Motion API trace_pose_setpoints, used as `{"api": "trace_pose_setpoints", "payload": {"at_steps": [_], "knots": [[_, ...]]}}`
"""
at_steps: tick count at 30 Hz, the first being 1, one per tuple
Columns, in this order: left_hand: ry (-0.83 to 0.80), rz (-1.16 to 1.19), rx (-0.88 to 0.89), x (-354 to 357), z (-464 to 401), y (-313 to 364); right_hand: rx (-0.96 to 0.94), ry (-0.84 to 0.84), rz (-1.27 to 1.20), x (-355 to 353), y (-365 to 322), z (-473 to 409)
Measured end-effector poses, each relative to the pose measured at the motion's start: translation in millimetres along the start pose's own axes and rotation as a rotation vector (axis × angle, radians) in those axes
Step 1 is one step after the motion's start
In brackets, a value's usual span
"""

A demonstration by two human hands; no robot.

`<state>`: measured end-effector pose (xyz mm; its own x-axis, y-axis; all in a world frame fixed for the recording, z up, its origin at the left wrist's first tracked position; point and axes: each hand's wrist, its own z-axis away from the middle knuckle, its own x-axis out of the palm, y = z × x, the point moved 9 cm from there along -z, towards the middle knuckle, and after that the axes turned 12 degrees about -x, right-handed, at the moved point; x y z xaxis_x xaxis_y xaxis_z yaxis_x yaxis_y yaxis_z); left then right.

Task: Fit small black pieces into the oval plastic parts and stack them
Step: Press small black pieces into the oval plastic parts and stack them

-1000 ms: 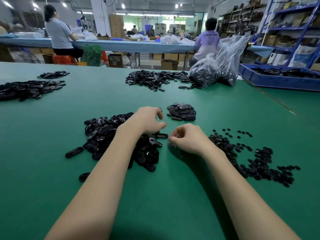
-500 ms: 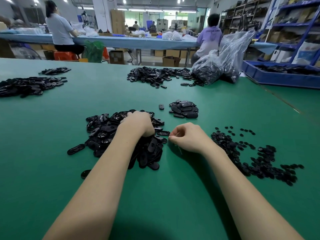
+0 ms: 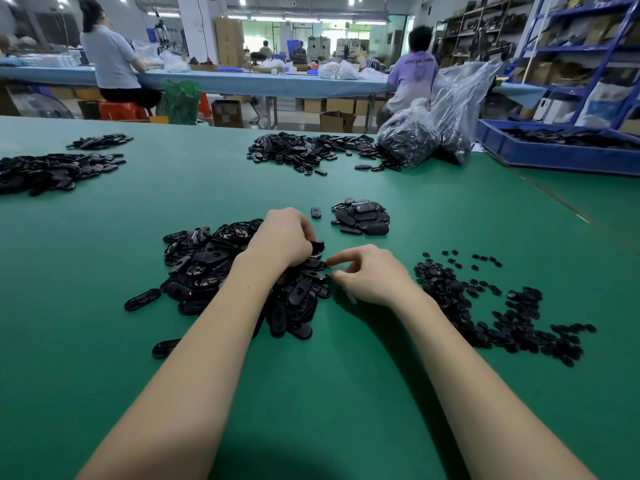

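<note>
A heap of black oval plastic parts point(image 3: 207, 268) lies in front of me on the green table point(image 3: 311, 393). My left hand point(image 3: 284, 239) rests on top of the heap, its fingers curled round one oval part point(image 3: 317, 244) at its right edge. My right hand point(image 3: 369, 275) sits just right of the heap with curled fingers, forefinger and thumb slightly apart and pointing at that part; whatever is in its palm is hidden. Small black pieces point(image 3: 485, 306) are scattered to the right. A small stack of finished ovals point(image 3: 362, 218) lies beyond, with a single oval point(image 3: 316, 212) beside it.
More heaps of black parts lie at far left point(image 3: 52, 171) and far centre point(image 3: 304, 150). Clear plastic bags of parts point(image 3: 415, 136) stand at the back right beside a blue crate point(image 3: 554, 150). Two people sit at a blue bench behind.
My left hand came back from near the finished stack, dipped into the heap and now lifts an oval at its right edge. My right hand stayed put and parted forefinger and thumb.
</note>
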<state>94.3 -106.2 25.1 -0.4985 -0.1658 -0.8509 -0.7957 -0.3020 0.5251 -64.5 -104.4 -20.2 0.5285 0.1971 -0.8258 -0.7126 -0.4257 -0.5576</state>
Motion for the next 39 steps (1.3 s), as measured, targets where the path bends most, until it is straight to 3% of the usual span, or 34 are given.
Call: {"api": "trace_pose_setpoints", "payload": {"at_steps": [7, 20, 27, 31, 34, 36, 39], "knots": [[-0.033, 0.111, 0.059, 4, 3, 9, 0.004, 0.006, -0.021, 1, 1, 0], [-0.112, 0.282, 0.126, 9, 14, 23, 0.056, 0.262, -0.328, -26, 17, 1], [-0.189, 0.464, 0.172, 28, 29, 43, 0.124, 0.302, -0.518, -49, 31, 14], [-0.287, 0.689, 0.067, 44, 32, 44, 0.143, 0.228, -0.567, -56, 44, 19], [-0.398, 0.868, -0.030, 59, 35, 45, 0.153, 0.208, -0.470, -68, 51, 24], [-0.437, 0.900, -0.066, 67, 37, 45, 0.185, 0.235, -0.245, -84, 59, 28], [-0.468, 0.904, -0.077, 73, 39, 44, 0.286, 0.129, 0.135, -95, 69, 36]]}}
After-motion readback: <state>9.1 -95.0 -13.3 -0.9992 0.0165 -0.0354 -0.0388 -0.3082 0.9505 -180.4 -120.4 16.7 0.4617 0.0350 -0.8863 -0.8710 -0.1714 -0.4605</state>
